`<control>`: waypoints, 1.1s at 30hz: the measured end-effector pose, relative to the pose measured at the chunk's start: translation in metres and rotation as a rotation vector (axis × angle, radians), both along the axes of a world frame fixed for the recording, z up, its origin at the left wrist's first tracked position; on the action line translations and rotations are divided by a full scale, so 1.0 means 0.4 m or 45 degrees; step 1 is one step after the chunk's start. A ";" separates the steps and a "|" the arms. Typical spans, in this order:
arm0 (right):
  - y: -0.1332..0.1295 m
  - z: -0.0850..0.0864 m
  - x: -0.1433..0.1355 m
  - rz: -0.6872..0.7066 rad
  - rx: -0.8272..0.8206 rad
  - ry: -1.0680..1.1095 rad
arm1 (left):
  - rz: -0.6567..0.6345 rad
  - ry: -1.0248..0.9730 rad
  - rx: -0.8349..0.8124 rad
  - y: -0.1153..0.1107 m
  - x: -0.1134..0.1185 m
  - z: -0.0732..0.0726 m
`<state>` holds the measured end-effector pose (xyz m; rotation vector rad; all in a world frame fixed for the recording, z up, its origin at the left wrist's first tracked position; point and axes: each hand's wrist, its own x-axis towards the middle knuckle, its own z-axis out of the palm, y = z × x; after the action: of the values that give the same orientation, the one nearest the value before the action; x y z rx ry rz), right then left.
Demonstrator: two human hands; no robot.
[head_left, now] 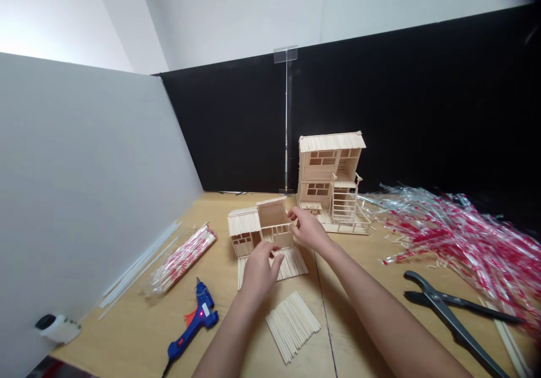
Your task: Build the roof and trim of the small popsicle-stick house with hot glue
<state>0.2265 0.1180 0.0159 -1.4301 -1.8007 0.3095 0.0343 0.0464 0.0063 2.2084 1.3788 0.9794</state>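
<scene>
A small house model of thin wooden sticks [244, 221] stands on the table, with a railing [282, 232] at its front and a stick deck [291, 262] below. My right hand [307, 228] is at its right side, fingers curled together at the end of the railing. In front of the deck is my left hand [262, 268], its thumb apart from the bent fingers and nothing visible between them; it hides part of the deck. Nearer to me lies a flat panel of sticks side by side [292, 326].
A taller two-storey stick house [332, 169] stands behind to the right. On the left are a blue glue gun [194, 319], a bag of sticks [183, 258], white glue sticks [139, 265] and a white bottle [59, 328]. Red-and-clear wrappers [456, 231] and black-handled pliers [448, 307] lie right.
</scene>
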 end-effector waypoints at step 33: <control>0.322 0.044 0.062 0.756 0.659 -0.426 | 0.058 0.668 0.085 0.177 0.147 0.042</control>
<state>0.2511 0.2466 0.0335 -0.5917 -2.3413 -0.1136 0.0932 0.1172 0.0230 2.6127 1.6306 0.4738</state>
